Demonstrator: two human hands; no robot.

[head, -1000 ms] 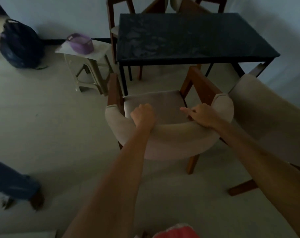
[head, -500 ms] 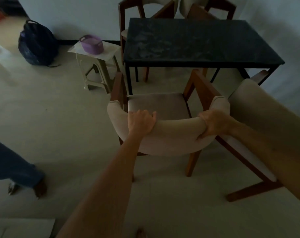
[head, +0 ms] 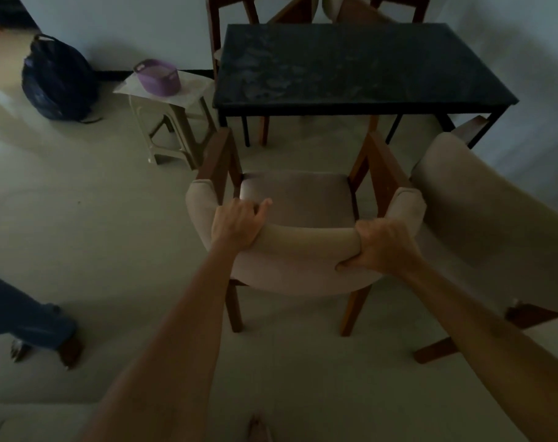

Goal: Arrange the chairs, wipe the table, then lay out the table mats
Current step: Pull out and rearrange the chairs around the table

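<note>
Beige padding covers the curved backrest of the wooden-armed chair [head: 303, 250], which stands on the pale floor facing the dark rectangular surface [head: 351, 65], a little short of its near edge. The left hand [head: 238, 226] grasps the top of the backrest, fingers curled over it. The right hand [head: 383, 247] grips the backrest's right part, thumb underneath. Another beige chair [head: 494, 218] stands just beside it on the right.
</note>
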